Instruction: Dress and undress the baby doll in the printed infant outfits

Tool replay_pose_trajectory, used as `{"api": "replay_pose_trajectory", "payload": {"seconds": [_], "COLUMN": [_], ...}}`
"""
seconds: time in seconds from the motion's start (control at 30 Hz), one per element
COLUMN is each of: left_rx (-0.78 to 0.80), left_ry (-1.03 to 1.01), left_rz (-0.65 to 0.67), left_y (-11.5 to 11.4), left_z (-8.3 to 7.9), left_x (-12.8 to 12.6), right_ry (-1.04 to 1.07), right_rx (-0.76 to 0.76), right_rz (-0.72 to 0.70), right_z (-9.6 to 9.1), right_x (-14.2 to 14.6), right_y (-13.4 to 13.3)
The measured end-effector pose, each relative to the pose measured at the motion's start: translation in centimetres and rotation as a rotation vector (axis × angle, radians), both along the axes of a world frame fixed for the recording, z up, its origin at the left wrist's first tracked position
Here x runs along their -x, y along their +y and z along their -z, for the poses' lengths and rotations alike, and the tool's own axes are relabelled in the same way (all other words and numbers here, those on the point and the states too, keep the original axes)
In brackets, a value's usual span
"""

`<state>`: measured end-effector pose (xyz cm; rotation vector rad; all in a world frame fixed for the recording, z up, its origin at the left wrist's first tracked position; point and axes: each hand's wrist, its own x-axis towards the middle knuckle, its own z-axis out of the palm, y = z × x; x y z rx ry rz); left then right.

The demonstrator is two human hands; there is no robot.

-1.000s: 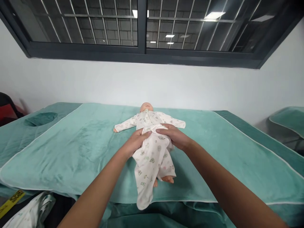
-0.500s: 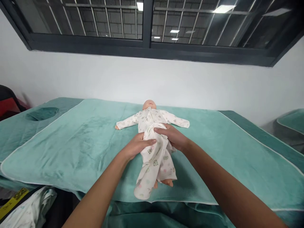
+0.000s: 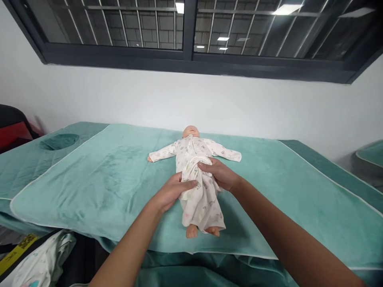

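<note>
head cam | L grip [image 3: 173,191] clamped on bunched white printed cloth [image 3: 202,203], thumb on top | R grip [image 3: 222,173] clamped on same, a bit nearer dressed doll's [image 3: 191,147] head | cloth btwn + below grips, over doll's legs; bare ft [image 3: 192,231] out past hem | doll on back, on green bed [image 3: 104,179]

Both hands [image 3: 171,192] [image 3: 224,175] hold bunched patterned cloth [image 3: 190,170] over the doll [image 3: 191,146] lying on a green cover [image 3: 89,187].

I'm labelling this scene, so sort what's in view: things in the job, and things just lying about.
In the job:
- left hand and right hand
- bunched printed cloth, held by both hands
- doll in a printed top
- green bed cover beneath

Lying about:
- white cloth bundle, lower left
- yellow strip beside it
- red-and-black object, far left
</note>
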<state>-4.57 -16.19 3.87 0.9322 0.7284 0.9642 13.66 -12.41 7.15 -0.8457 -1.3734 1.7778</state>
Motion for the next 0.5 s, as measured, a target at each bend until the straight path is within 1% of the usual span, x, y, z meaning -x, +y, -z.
{"api": "replay_pose_trajectory", "payload": {"seconds": [0.07, 0.17, 0.23, 0.3, 0.4, 0.5], "left_rx": [0.016, 0.041, 0.028, 0.027, 0.044, 0.043], "left_ry": [-0.064, -0.203, -0.265, -0.311, -0.331, -0.314], "left_rz": [-0.074, -0.224, -0.237, -0.192, -0.112, -0.087], "left_y": [-0.3, -0.1, 0.1, 0.3, 0.2, 0.0], "left_z": [0.1, 0.2, 0.1, -0.1, -0.3, -0.3], "left_x": [-0.4, -1.3, -1.7, -1.8, -1.5, -1.4], "right_ry": [-0.046, -0.218, -0.290, -0.244, -0.060, 0.058], "right_rx": [0.002, -0.007, -0.022, -0.012, 0.044, 0.083], "right_rz": [-0.038, -0.203, -0.265, -0.235, -0.152, -0.083], "right_z": [0.0, -0.5, -0.9, -0.9, -0.4, 0.0], "right_x": [-0.1, -0.4, -0.6, -0.7, -0.7, -0.7], "right_y": [-0.1, -0.2, -0.3, -0.4, -0.6, -0.7]}}
